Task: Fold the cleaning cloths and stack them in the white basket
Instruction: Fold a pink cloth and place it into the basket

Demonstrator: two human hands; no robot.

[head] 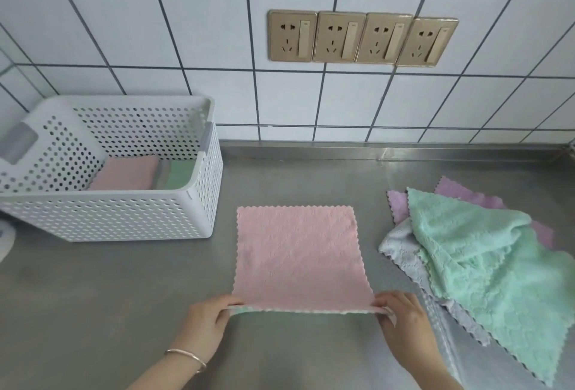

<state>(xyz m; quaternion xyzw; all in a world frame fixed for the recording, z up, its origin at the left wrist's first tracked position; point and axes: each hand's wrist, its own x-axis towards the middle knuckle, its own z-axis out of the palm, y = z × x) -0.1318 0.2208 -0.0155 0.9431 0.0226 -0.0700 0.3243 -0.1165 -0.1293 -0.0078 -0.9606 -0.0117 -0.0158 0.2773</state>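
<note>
A pink cleaning cloth [298, 255] lies spread flat on the steel counter, its near edge lifted slightly. My left hand [207, 321] pinches the near left corner and my right hand [404, 318] pinches the near right corner. The white perforated basket [124, 215] stands at the left against the wall; inside it lie a folded pink cloth [127, 176] and a folded green cloth [180, 173]. To the right sits a loose pile: a green cloth [485, 268] on top of a grey cloth [401, 249] and a purple cloth [399, 203].
The steel counter [109, 296] runs along a white tiled wall with a row of gold sockets [361, 38]. A white round object [4, 240] shows at the left edge beside the basket.
</note>
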